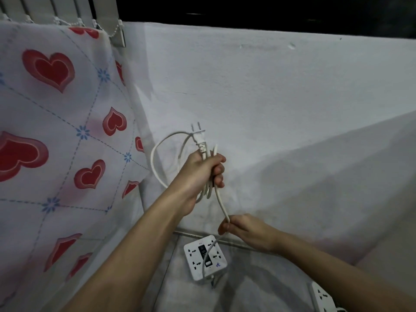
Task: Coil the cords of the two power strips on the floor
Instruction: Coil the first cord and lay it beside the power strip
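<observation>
— Looking straight ahead, what is the biggest thing?

— The white wall [281,91]. It fills most of the view and it is bare, so there is lots of open room in front of it. Its bottom edge meets the floor [258,287] just behind the square strip.

— And on the left?

— A big cloth with red hearts [56,136]. Its right edge hangs close beside the cord loops, so that side is tight.

— Where are the hands?

— Both are held up in front of the wall. The left hand [200,174] is closed tight around a bunch of white cord loops [155,163]. The plug [199,137] sticks up out of the top of that fist, prongs pointing up. The right hand [245,230] is lower and pinches the same white cord [219,199] between its fingertips. The cord runs straight between the two hands.

— Where does the cord go from there?

— Down to the square power strip [206,257], which lies flat on the floor right under the hands, near the wall's bottom edge.

— Is there another one?

— Yes, a second power strip [322,299] lies at the bottom right. The picture's edge cuts it off, and I cannot see its cord.
</observation>
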The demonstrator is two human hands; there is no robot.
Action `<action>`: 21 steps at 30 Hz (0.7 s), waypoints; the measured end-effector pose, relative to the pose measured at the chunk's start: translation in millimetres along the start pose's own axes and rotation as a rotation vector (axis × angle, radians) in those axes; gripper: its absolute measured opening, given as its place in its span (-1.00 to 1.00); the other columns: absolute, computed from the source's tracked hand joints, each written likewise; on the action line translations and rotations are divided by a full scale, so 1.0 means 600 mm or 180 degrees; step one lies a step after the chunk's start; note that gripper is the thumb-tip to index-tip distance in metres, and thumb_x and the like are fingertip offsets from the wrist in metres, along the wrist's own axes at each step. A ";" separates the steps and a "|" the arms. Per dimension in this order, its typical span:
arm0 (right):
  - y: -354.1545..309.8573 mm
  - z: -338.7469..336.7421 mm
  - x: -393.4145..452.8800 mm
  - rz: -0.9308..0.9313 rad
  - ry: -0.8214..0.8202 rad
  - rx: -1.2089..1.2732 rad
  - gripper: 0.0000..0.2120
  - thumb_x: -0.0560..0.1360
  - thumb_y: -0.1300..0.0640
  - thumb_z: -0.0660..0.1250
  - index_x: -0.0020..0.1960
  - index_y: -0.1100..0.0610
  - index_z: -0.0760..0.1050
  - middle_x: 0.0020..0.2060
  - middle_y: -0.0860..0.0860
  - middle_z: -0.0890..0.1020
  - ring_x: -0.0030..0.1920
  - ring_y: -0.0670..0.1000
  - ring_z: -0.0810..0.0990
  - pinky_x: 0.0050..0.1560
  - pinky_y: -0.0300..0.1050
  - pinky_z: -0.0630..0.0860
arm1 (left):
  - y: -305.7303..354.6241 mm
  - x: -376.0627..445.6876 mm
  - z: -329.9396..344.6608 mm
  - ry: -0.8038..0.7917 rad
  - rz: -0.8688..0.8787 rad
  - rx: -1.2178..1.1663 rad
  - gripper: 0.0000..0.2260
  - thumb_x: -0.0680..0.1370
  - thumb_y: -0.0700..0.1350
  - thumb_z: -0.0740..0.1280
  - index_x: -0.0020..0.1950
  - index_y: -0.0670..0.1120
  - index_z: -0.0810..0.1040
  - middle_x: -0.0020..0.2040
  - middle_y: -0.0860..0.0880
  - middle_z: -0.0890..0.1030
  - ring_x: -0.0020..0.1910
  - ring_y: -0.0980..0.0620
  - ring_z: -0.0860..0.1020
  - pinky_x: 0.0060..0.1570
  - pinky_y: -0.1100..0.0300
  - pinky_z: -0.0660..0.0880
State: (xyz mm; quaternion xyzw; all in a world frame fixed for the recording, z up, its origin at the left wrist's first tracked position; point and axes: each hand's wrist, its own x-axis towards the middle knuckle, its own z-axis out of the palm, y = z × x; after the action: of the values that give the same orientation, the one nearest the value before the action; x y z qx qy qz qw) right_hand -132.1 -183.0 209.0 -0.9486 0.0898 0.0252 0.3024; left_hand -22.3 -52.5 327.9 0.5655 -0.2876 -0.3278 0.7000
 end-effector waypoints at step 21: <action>0.170 -0.014 -0.058 0.1809 0.1254 0.4337 -0.60 0.57 -0.03 0.07 -0.02 0.24 0.55 -0.32 0.17 0.64 -0.35 0.11 0.64 -0.36 -0.10 0.59 | -0.310 0.048 0.094 -0.2293 0.0375 0.3501 -0.68 0.54 -0.12 0.19 0.24 -0.21 0.46 0.25 -0.29 0.53 0.21 -0.23 0.51 0.08 0.08 0.42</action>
State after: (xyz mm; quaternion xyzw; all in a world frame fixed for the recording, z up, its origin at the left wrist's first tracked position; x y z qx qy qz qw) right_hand -185.4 -264.2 161.5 -0.4798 0.3785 -0.1286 0.7810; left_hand -72.9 -136.4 157.7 0.6790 -0.6599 -0.2628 0.1858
